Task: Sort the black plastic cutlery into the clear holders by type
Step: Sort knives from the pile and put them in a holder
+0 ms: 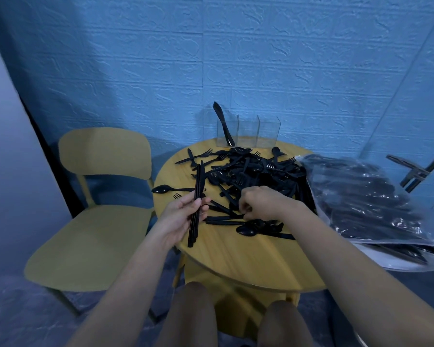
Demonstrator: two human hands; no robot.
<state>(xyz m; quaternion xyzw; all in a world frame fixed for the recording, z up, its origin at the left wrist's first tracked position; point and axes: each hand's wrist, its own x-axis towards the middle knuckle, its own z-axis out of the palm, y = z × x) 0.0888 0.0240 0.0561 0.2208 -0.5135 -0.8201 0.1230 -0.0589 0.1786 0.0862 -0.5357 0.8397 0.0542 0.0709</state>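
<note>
Seen from the head camera, a round worktop [236,259] of pale yellow wood grain carries a tangled heap of black plastic cutlery [256,171], glossy and thin: forks with fine tines, oval-bowled spoons and long flat knives lying crosswise over one another. The left hand [183,216] has its grip clamped on a bundle of knives [197,204], fingers and thumb curled round the slim straight handles, the stack held nearly upright over the near left part of the worktop. The right hand [261,204] reaches knuckles-up into the near edge of the heap, its fingers curled down among the pieces and pinching at a knife [223,217] lying flat there; whether that piece is truly gripped cannot be told. One spoon [171,189] lies apart at the left rim, another spoon [247,230] sits just below the right hand. At the far edge stand the clear holders [248,132], three square-walled transparent compartments side by side; the leftmost holds a few knives [222,123] leaning tilted, their tips above the rim. At the right, a crinkled clear plastic bag [371,204] full of more black cutlery rests on a white surface beside the worktop. A smooth yellow chair [95,221] stands to the left. Behind is a blue wall [211,58] embossed with a rough brick pattern, and the floor is grey and mottled.
</note>
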